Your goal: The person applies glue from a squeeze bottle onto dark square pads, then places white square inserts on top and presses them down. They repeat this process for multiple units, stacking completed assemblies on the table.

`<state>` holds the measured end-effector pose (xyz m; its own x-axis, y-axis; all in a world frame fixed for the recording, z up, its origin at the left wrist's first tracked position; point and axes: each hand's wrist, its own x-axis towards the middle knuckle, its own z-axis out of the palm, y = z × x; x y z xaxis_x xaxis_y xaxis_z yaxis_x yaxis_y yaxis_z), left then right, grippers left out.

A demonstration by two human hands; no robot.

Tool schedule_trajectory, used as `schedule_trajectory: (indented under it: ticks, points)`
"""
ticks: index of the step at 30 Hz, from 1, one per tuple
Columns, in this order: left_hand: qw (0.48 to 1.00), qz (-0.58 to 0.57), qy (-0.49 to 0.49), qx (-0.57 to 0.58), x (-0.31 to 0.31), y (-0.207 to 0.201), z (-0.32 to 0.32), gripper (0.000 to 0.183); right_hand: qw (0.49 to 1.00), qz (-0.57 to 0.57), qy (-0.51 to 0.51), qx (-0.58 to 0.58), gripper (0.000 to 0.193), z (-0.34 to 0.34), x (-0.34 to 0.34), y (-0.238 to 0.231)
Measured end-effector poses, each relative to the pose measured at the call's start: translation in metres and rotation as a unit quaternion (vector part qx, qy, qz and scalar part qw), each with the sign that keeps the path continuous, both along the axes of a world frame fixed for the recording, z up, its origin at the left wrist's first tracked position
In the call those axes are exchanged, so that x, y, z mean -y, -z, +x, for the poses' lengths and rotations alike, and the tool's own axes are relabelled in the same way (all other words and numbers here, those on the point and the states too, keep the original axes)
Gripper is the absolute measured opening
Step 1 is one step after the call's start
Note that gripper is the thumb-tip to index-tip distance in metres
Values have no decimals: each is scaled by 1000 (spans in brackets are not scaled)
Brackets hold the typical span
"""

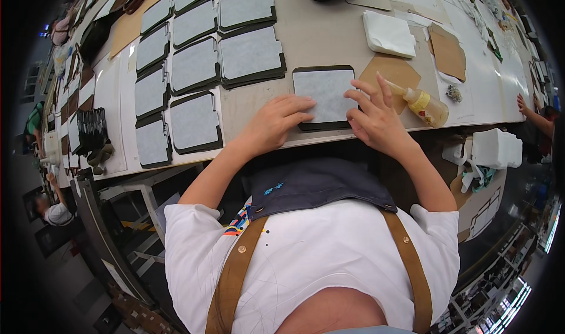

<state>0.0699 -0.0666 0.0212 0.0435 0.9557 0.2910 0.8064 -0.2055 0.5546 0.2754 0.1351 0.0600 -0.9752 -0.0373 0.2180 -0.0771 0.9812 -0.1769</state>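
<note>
A dark panel with a pale grey sheet on top [323,92] lies at the near edge of the workbench [318,34]. My left hand [275,122] rests flat on its lower left corner, fingers together and pressing down. Fingers spread, my right hand [372,115] presses the sheet's right edge. Neither hand grips anything. A yellow glue bottle [425,105] lies on its side just right of my right hand, on a brown cardboard piece [395,74].
Rows of finished dark panels with grey sheets [203,63] cover the bench to the left. A stack of white sheets [388,34] and brown cardboard [447,51] sit at the back right. White wadding [497,148] lies right. Another person's hand [524,105] reaches in at far right.
</note>
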Motion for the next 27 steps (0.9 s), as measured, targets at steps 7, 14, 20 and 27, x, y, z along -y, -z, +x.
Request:
schedule_trajectory:
  ticks: [7, 14, 20, 27]
  points:
    - [1000, -15, 6, -1, 2, -1, -3, 43, 998, -55, -2, 16, 17, 7, -5, -4]
    - [997, 16, -3, -73, 1, -6, -5, 48, 998, -70, 1, 2, 38, 16, -4, 6]
    - [993, 6, -3, -117, 11, 2, -8, 59, 999, -41, -8, 13, 43, 30, -3, 9]
    - [991, 9, -5, -134, 15, 1, -8, 60, 999, -38, 15, 5, 47, 38, 1, 17]
